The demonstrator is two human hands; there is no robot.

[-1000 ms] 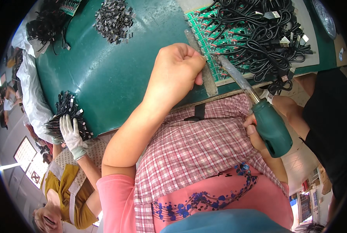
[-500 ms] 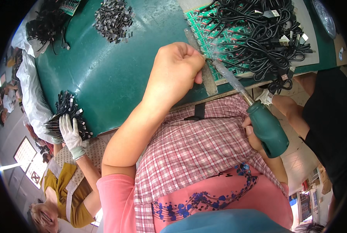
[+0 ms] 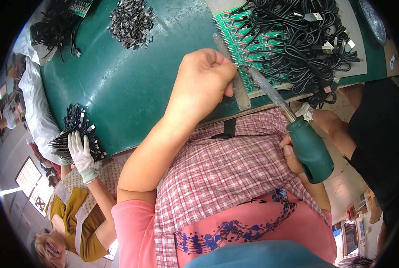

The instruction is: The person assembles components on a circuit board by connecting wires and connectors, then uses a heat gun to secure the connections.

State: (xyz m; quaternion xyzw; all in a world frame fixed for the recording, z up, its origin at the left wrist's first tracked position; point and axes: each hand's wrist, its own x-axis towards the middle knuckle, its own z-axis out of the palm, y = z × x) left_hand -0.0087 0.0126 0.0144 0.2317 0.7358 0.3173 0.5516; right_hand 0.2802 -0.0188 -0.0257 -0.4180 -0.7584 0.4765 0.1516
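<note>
My left hand [image 3: 206, 77] is closed in a pinch at the left edge of a row of green circuit boards [image 3: 237, 49]. What its fingertips hold is hidden. In my right hand [image 3: 292, 157] is a soldering iron [image 3: 310, 149] with a thick green handle, its fingers partly hidden behind it. The iron's pale shaft slants up and left, and its tip is close to the boards' pin edge and my left fingertips. Black USB cables [image 3: 304, 60] lie bundled over the boards, with short red wires at their board ends.
A grey strip [image 3: 243, 99] borders the boards on the green table [image 3: 132, 89]. Small black connectors [image 3: 131, 24] form a pile at the far side. At left, a co-worker's gloved hand [image 3: 80, 154] rests on cables [image 3: 76, 120]. Another person [image 3: 378, 129] is at right.
The soldering iron has shifted slightly right and down, its tip drawn a little away from my left fingertips. Smoke near the tip has thinned. My left hand has barely moved.
</note>
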